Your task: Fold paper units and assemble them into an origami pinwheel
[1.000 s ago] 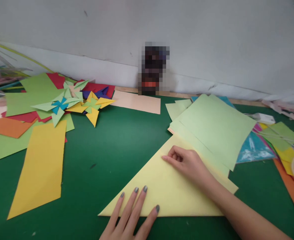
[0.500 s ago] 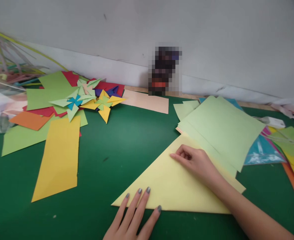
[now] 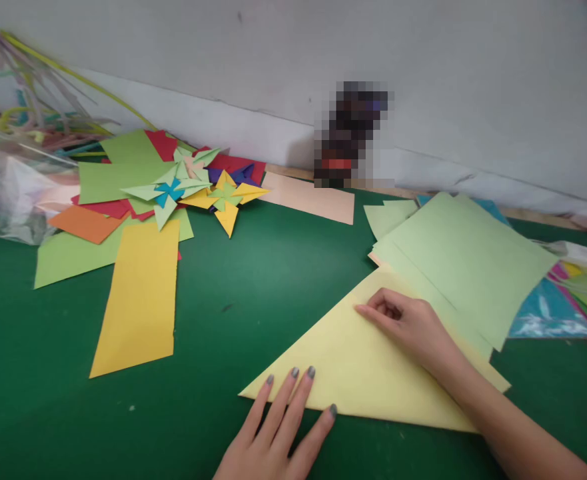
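A light yellow sheet of paper, folded into a large triangle, lies on the green tabletop with its long folded edge toward me. My left hand rests flat with spread fingers on its near left part, the thumb at the folded edge. On the upper middle of the sheet sits my right hand, fingers curled in and thumb and forefinger together against the paper; nothing shows between them. My right forearm crosses the sheet's right side. Pale green sheets lie just beyond, touching or partly under the yellow paper.
Folded paper stars and coloured sheets pile up at the left, with a yellow-orange strip in front. A pale pink strip lies by the wall. Plastic packets and a white plug are at the right.
The whole view has swung slightly left, so everything appears further right. Both hands keep the same pose and place on the yellow paper.
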`<state>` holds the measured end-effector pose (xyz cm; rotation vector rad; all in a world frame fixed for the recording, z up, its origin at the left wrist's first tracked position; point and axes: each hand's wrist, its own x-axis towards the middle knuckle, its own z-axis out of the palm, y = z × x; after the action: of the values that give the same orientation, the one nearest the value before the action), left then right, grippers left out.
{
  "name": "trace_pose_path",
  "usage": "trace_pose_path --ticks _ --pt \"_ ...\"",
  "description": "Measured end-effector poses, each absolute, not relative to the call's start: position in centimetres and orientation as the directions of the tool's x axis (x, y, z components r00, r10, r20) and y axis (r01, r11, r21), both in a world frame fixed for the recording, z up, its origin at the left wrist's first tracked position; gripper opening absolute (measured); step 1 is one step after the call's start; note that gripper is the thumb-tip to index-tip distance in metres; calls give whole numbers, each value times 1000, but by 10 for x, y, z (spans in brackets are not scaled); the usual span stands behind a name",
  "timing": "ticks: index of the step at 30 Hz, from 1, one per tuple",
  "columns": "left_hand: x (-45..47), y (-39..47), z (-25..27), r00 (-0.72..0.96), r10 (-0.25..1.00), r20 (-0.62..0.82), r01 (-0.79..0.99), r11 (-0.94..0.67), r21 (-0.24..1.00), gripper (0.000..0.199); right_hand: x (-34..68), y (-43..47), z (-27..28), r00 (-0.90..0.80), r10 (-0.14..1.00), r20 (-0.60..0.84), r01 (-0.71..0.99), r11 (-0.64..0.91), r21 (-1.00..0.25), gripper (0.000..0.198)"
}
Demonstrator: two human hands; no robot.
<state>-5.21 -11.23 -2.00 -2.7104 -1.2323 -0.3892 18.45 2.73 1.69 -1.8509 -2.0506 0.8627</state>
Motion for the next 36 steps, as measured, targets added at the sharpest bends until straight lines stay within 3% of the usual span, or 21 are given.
trace_pose_path --ticks 8,18,25,36 --pt "-44 -120 -30 558 775 296 805 -593 36 60 185 27 15 -178 968 -178 825 47 -564 39" --pt "-56 -106 -11 662 699 270 731 -682 -28 57 186 28 16 -188 962 -198 813 40 -580 36" --pt "-55 -108 -17 647 711 275 738 -675 6 63 184 28 19 -157 963 -220 813 -1 -582 33" --pt "-56 -108 -3 662 738 128 733 -674 92 74 184 27 20 -160 968 -194 795 10 -606 32"
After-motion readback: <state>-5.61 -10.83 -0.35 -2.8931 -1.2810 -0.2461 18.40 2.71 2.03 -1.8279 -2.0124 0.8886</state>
